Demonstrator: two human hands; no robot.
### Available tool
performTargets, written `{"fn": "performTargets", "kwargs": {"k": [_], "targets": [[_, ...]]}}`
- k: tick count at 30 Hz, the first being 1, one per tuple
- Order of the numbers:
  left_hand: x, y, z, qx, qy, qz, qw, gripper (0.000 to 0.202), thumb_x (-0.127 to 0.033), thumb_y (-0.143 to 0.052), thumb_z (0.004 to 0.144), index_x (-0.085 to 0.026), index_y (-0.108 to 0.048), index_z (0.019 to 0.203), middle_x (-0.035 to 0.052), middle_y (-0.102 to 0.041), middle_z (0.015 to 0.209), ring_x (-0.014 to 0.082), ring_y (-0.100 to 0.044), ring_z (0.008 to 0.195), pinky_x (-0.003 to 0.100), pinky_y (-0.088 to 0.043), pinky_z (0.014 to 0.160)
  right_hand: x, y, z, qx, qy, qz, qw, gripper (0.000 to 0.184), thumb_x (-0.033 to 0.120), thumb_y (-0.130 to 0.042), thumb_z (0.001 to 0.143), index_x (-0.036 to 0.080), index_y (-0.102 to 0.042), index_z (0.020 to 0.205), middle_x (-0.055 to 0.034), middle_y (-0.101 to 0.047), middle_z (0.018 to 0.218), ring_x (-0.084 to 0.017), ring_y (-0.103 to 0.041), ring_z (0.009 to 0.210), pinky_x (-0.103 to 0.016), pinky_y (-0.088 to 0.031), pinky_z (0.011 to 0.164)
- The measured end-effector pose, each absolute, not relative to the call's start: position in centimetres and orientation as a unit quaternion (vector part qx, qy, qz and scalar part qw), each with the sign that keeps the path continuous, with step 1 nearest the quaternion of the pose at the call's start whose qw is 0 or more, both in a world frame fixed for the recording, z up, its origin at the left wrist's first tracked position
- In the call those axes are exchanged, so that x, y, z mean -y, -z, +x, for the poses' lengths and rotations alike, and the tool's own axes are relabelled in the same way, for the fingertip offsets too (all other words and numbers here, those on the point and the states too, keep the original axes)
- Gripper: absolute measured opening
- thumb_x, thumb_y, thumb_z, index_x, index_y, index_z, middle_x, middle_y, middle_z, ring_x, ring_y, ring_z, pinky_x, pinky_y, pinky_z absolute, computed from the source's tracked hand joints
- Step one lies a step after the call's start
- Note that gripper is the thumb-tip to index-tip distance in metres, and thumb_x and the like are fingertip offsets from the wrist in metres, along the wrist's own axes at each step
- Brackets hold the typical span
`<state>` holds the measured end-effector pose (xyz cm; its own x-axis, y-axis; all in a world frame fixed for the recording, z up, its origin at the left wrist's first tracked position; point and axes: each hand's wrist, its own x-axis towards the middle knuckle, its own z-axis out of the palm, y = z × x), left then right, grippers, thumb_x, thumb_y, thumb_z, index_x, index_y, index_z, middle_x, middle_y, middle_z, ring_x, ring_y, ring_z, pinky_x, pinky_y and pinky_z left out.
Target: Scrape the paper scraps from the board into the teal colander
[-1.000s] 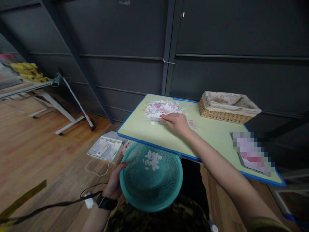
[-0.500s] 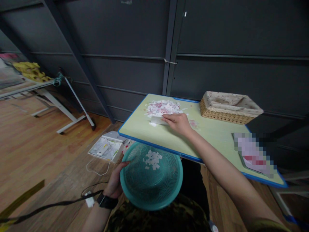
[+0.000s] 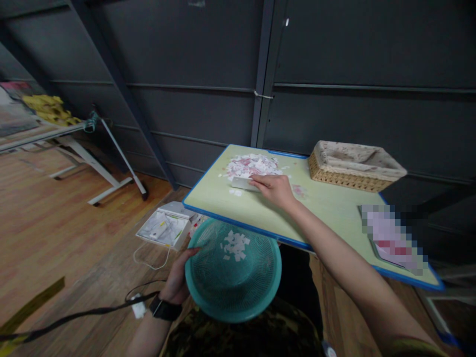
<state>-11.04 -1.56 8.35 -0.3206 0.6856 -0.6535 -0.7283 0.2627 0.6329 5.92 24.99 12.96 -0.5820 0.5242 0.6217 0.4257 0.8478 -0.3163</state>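
Right hand (image 3: pixel 275 188): grip closed on the right end of a flat pale scraper (image 3: pixel 242 184), thumb on the near face, leaving most of its length exposed, presumably for a wide contact front. Scraper sits along the near side of the paper scrap pile (image 3: pixel 251 164), toward the desk's (image 3: pixel 334 203) far left corner; a few loose scraps (image 3: pixel 235 192) lie on its near side. Left hand (image 3: pixel 177 275): grip closed on the left rim of the green basin (image 3: pixel 235 314), thumb over the lip, likely to steady it. Basin is against or just under the near edge, probably so nothing drops between; can't tell if they touch. Some white scraps (image 3: pixel 238 244) are inside. Wicker basket (image 3: pixel 345 178) sits by the far right corner, out of the right arm's way.
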Motion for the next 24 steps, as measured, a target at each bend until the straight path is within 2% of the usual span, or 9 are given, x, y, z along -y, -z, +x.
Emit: {"fn": "performTargets", "kwargs": {"k": [2,5,8,15,20,24], "targets": [[1.5,-8.4,-11.0,-0.535,-0.612,-0.023,0.582,0.021,-0.016,-0.062,0.082,-0.009,-0.074,0.098,0.0104,-0.081,0.087,0.0250,-0.075,0.079,0.033,-0.057,0.078,-25.0,-12.7,5.8,0.892,-0.067,-0.258,0.365,0.028,0.040,-0.055,0.093,0.029,-0.076,0.108,-0.0020,-0.076,0.104,-0.022,-0.073,0.094,-0.033,-0.055,0.081],[1.4,-8.4,-11.1,-0.530,-0.622,-0.026,0.576,0.023,-0.013,-0.063,0.080,-0.009,-0.073,0.101,0.0109,-0.081,0.086,0.0236,-0.075,0.072,0.034,-0.058,0.074,-24.9,-12.5,5.7,0.899,-0.073,-0.249,0.353,0.028,0.040,-0.054,0.094,0.030,-0.076,0.109,-0.0013,-0.076,0.104,-0.021,-0.073,0.094,-0.032,-0.055,0.081],[1.4,-8.2,-11.3,-0.529,-0.627,-0.034,0.571,0.019,-0.012,-0.064,0.078,-0.010,-0.074,0.094,0.0098,-0.081,0.080,0.0221,-0.074,0.065,0.033,-0.059,0.071,-24.6,-12.6,5.7,0.900,-0.079,-0.249,0.349,0.028,0.041,-0.054,0.094,0.030,-0.076,0.107,-0.0011,-0.077,0.102,-0.021,-0.073,0.094,-0.032,-0.055,0.081],[1.6,-7.8,-11.8,-0.520,-0.628,-0.039,0.578,0.012,-0.015,-0.067,0.077,-0.012,-0.073,0.087,0.0075,-0.080,0.077,0.0206,-0.073,0.063,0.032,-0.059,0.071,-24.3,-13.1,5.8,0.881,-0.109,-0.251,0.386,0.025,0.039,-0.057,0.091,0.029,-0.078,0.101,-0.0015,-0.076,0.101,-0.022,-0.074,0.090,-0.032,-0.056,0.081],[1.5,-7.6,-11.9,-0.527,-0.636,-0.030,0.564,0.010,-0.014,-0.068,0.076,-0.013,-0.072,0.085,0.0079,-0.080,0.075,0.0225,-0.074,0.064,0.034,-0.059,0.071,-24.0,-13.1,5.8,0.890,-0.097,-0.260,0.360,0.026,0.040,-0.057,0.091,0.031,-0.078,0.102,-0.0010,-0.077,0.099,-0.023,-0.074,0.088,-0.034,-0.056,0.079],[1.5,-7.6,-12.0,-0.526,-0.637,-0.034,0.562,0.005,-0.015,-0.068,0.077,-0.013,-0.071,0.080,0.0062,-0.079,0.071,0.0200,-0.072,0.059,0.031,-0.059,0.067,-23.6,-13.4,5.9,0.888,-0.092,-0.260,0.369,0.028,0.041,-0.054,0.092,0.029,-0.079,0.100,-0.0014,-0.077,0.097,-0.022,-0.074,0.085,-0.032,-0.055,0.075]]}}
